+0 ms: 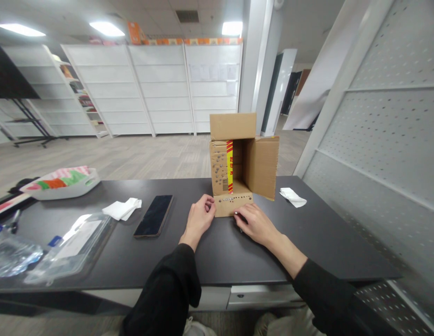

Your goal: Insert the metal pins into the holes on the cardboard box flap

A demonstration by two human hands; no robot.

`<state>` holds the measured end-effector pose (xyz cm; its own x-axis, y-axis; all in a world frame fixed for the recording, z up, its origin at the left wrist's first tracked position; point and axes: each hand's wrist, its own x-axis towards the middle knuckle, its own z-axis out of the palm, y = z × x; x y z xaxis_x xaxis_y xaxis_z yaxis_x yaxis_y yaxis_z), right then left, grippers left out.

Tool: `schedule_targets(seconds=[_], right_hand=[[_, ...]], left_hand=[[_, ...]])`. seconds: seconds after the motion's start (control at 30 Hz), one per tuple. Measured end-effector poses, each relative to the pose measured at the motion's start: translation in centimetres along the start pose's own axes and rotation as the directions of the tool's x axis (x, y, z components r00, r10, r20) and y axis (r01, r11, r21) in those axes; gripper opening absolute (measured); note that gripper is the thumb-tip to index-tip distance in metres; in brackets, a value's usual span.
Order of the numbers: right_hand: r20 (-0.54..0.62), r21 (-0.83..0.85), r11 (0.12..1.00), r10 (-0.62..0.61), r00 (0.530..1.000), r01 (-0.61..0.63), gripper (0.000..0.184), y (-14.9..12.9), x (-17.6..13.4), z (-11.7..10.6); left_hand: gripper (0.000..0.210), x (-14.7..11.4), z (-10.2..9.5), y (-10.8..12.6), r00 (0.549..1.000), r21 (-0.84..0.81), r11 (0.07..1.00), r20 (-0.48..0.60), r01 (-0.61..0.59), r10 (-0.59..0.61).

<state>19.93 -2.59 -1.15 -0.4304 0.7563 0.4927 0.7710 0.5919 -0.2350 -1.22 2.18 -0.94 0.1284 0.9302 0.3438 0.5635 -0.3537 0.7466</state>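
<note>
An open cardboard box (260,158) stands on the dark table, its lower flap (225,213) lying towards me. Along that flap runs a row of small holes and grey, round stud-like dots; more such dots cover the box's left panel. My left hand (200,213) is closed at the flap's left edge, fingers curled in; whether anything is between them is hidden. At the flap's lower right, my right hand (254,223) pinches thumb and finger together. A tiny pale piece shows at its fingertips, too small to name.
To the left lie a phone (154,216), a folded tissue (122,208), a clear plastic case (73,247) and a water bottle (16,256). A white basket (63,190) with coloured cloth stands behind. Another tissue (292,197) lies right of the box, near a perforated panel (384,135).
</note>
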Motion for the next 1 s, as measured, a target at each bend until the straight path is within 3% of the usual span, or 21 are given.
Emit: schedule_targets(seconds=[0.43, 0.7, 1.0], right_hand=[[-0.094, -0.008, 1.000, -0.022, 0.995, 0.022, 0.017, -0.3, 2.2, -1.4], [-0.164, -0.035, 0.999, 0.028, 0.986, -0.034, 0.022, 0.0, 3.0, -0.5], [-0.155, -0.041, 0.998, 0.045, 0.987, -0.052, 0.021, 0.0, 2.7, 0.2]], left_hand=[[0.012, 0.0, 0.1, -0.1, 1.000, -0.008, 1.000, -0.002, 0.000, 0.000], [0.011, 0.0, 0.0, 0.1, 1.000, -0.002, 1.000, -0.005, -0.004, 0.004], [0.012, 0.0, 0.2, -0.3, 1.000, -0.011, 1.000, -0.010, -0.011, 0.011]])
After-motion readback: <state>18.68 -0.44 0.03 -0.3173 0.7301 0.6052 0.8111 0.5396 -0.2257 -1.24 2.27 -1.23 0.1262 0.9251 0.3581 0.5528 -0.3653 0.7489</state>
